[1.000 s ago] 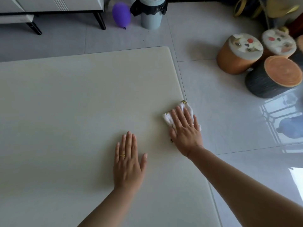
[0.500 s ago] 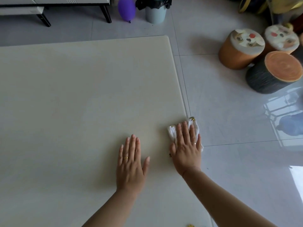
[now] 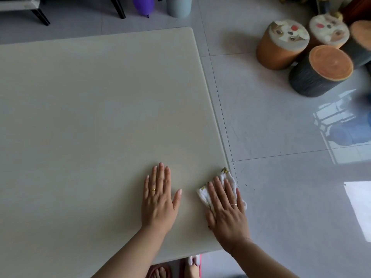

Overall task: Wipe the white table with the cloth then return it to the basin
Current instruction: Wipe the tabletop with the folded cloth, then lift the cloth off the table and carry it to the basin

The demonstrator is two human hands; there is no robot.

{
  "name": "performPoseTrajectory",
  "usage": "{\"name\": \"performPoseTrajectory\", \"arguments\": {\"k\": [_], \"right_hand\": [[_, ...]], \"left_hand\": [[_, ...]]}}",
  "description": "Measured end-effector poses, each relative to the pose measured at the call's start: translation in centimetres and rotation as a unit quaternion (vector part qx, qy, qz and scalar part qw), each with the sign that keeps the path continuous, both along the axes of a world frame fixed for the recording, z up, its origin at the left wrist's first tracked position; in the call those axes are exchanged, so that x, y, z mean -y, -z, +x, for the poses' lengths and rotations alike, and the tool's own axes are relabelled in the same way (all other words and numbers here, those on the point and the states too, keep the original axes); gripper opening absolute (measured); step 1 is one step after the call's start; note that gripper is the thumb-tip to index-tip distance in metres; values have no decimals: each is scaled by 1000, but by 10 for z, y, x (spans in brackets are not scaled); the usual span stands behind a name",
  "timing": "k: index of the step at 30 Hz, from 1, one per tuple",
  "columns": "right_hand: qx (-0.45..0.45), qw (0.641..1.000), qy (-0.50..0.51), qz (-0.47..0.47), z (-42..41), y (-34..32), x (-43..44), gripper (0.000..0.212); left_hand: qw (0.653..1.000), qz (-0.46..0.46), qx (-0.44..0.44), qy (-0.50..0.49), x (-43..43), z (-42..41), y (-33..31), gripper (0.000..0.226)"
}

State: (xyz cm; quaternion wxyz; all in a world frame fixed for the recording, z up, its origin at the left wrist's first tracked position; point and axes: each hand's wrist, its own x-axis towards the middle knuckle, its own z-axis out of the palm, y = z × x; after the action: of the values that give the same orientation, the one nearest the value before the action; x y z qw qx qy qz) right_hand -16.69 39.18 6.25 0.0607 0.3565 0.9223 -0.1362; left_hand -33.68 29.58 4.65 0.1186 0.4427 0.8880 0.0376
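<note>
The white table [image 3: 90, 117] fills the left and middle of the head view. A small white cloth [image 3: 227, 177] with yellow marks lies at the table's right edge near the front corner. My right hand [image 3: 225, 207] presses flat on the cloth, fingers spread, and covers most of it. My left hand [image 3: 158, 199] rests flat on the bare tabletop a little to the left, palm down, holding nothing. No basin is in view.
Several round stools [image 3: 283, 45] with printed tops stand on the tiled floor at the upper right. A grey bin [image 3: 178, 7], a purple balloon [image 3: 143, 6] and dark furniture legs [image 3: 118, 7] are beyond the table's far edge. My feet [image 3: 160, 272] show below the table's front edge.
My right hand has slid the cloth along the table's right edge toward me, near the front corner. My left hand has stayed flat on the table.
</note>
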Motion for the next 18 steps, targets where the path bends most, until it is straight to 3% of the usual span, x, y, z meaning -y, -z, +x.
{"name": "performPoseTrajectory", "arguments": {"k": [2, 6, 8, 12, 15, 18], "right_hand": [[2, 1000, -3, 10, 13, 0, -2, 60], [9, 988, 148, -35, 18, 1, 29, 61], [25, 989, 139, -45, 22, 3, 52, 61], [29, 999, 26, -20, 48, 2, 59, 60], [38, 996, 75, -31, 60, -2, 57, 63], [-28, 985, 157, -60, 62, -12, 66, 57]], "left_hand": [[1000, -3, 3, 8, 4, 5, -1, 67], [999, -6, 3, 33, 15, 13, -3, 67], [999, -9, 12, 45, 20, 22, -6, 68], [996, -18, 41, 74, 28, 45, -15, 68], [992, -23, 56, 108, 35, 62, -23, 68], [988, -26, 66, 141, 38, 74, -32, 67]]}}
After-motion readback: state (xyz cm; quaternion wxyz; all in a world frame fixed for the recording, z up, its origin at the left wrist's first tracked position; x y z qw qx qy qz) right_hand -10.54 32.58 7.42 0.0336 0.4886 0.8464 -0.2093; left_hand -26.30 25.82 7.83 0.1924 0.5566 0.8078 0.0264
